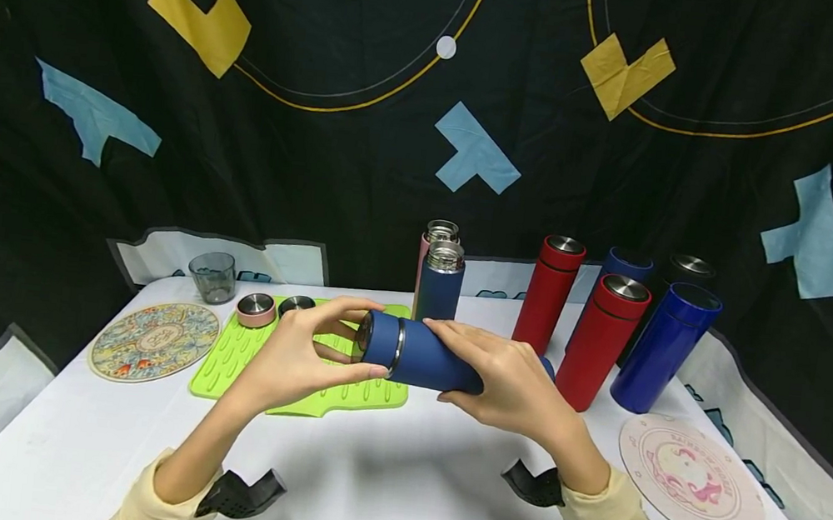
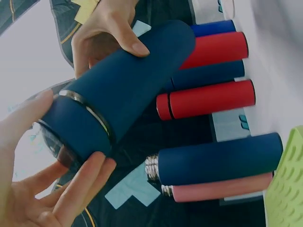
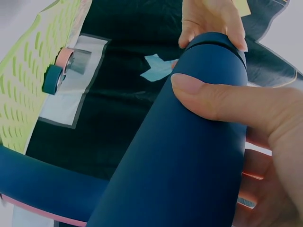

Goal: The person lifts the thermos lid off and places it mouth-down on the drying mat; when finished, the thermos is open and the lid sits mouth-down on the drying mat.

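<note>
A dark blue thermos [image 1: 444, 361] is held nearly on its side above the table, its lid end pointing left. My left hand [image 1: 294, 357] pinches the thermos lid [image 2: 75, 125] between thumb and fingers. A shiny metal ring [image 2: 90, 106] shows where lid and body meet. Around the body, my right hand [image 1: 518, 383] grips with its thumb [image 3: 208, 99] along the near side. Behind the thermos stand an uncapped blue bottle [image 1: 441, 287] and an uncapped pink bottle [image 2: 222, 187]. Two loose lids, a pink one [image 1: 256, 310] and a dark one [image 1: 297, 304], sit on a green mat [image 1: 226, 359].
At the right stand several capped bottles, among them a front red bottle [image 1: 600, 345] and a shiny blue bottle [image 1: 664, 351]. A pink round mat [image 1: 692, 481] lies before them. To the left are a patterned round mat [image 1: 155, 341] and a glass [image 1: 214, 278]. A black curtain [image 1: 319, 175] hangs behind.
</note>
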`<state>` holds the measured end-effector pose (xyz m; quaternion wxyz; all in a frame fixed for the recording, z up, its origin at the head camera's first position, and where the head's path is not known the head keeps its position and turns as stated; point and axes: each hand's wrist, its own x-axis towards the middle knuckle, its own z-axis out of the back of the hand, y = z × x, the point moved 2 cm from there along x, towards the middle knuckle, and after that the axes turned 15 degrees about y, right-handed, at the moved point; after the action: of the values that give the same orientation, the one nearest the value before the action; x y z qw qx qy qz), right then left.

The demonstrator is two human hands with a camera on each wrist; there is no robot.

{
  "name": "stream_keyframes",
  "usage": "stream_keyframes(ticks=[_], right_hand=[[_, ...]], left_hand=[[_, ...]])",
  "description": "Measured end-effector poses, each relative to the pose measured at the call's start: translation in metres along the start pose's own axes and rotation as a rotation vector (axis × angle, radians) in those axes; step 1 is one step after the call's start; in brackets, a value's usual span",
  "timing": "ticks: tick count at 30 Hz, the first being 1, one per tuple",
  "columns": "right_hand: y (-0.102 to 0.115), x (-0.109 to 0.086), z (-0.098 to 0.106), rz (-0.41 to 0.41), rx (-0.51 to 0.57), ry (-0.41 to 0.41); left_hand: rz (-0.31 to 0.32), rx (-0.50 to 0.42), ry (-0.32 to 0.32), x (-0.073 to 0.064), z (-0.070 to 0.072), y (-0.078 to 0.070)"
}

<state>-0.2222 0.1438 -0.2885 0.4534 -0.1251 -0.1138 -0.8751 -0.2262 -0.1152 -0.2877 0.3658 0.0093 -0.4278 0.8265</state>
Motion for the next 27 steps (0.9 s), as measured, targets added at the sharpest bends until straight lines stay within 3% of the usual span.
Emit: stream_keyframes(ticks=[4,11,14,18,27], right_hand=[[-0.005,-0.001,-0.001,0.009,0.048,0.01],[-0.012,-0.002,0.0,0.016,0.234,0.063],[-0.012,-0.001,0.0,0.023,0.26,0.067],[-0.011,0.001,-0.001,0.03,0.227,0.05],[-0.004,0.001,-0.006,0.016,0.012,-0.004]], left_hand=[[-0.02,0.032,0.042,0.002,-0.002,0.003],[-0.266,0.109,0.126,0.004,-0.003,0.003],[-0.317,0.121,0.127,0.004,-0.002,0.003],[-0.286,0.087,0.098,0.004,0.0,0.004],[-0.082,-0.004,0.014,0.002,-0.001,0.004]])
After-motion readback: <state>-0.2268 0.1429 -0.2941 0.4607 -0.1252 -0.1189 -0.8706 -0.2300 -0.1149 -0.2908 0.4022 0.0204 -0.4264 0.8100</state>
